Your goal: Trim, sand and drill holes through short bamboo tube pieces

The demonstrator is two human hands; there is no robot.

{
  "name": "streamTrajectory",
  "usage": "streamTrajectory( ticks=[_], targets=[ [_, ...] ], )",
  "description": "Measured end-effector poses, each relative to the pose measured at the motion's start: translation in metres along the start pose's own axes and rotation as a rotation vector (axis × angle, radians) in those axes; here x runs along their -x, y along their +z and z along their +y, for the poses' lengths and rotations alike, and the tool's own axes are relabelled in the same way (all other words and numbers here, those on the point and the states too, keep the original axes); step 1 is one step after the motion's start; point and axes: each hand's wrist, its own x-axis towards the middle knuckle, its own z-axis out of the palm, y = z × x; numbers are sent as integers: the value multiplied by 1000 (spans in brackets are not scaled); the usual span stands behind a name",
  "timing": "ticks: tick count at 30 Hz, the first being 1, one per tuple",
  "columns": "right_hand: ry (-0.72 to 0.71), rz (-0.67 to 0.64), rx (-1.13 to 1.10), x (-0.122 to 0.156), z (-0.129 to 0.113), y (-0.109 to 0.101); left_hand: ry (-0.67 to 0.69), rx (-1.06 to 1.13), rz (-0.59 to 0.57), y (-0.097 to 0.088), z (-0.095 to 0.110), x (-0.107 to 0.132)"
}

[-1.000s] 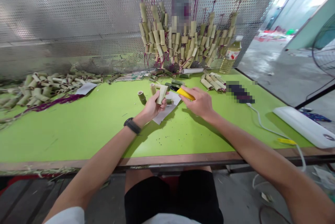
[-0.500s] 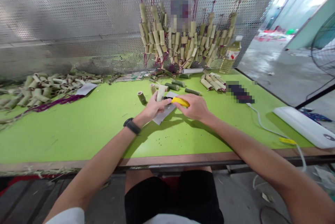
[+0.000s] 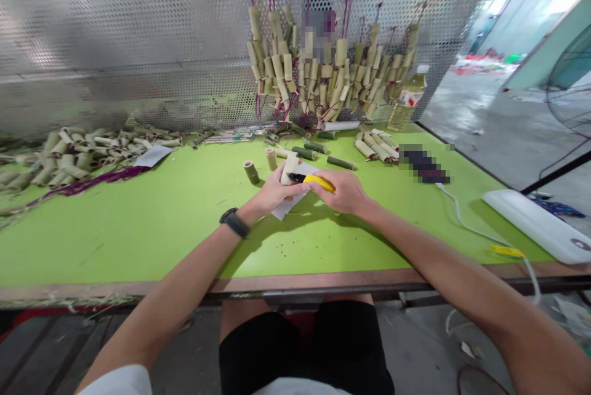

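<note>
My left hand [image 3: 272, 192] is closed around a short pale bamboo piece [image 3: 289, 167], held tilted above the table. In my right hand [image 3: 344, 191] is a yellow utility knife [image 3: 319, 182]; its dark front end meets the lower part of the bamboo piece, close to my left thumb. A sheet of white paper [image 3: 287, 206] lies beneath both hands. Just beyond my left hand stand a green bamboo tube [image 3: 250, 172] and a paler bamboo tube [image 3: 271, 159]. Several dark green bamboo pieces [image 3: 304, 153] lie behind the paper.
Strung bamboo pieces [image 3: 339, 75] hang on the perforated metal panel [image 3: 184, 26]. A heap of cut bamboo [image 3: 69, 158] and purple cords [image 3: 92, 186] lie at left. On the right are a bottle [image 3: 409, 99], bundled bamboo [image 3: 378, 144], a white cable [image 3: 466, 218] and a white device [image 3: 535, 223].
The knife's dark front end has shifted slightly left and down, onto the bamboo piece. The bamboo piece is tilted a little further to the right.
</note>
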Motion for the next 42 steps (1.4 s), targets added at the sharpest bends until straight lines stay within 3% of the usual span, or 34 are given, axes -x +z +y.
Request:
streamTrajectory(
  ticks=[15,28,35,42],
  targets=[
    [-58,-52,7,0,1,-4,6,17,-36,-3,-5,-3],
    [-118,164,249,6,1,6,28,-25,8,1,-2,-2],
    [-94,265,298,5,-2,10,60,-26,115,7,-7,-3],
    [-48,188,199,0,1,1,1,104,97,7,-1,-1]
  ],
)
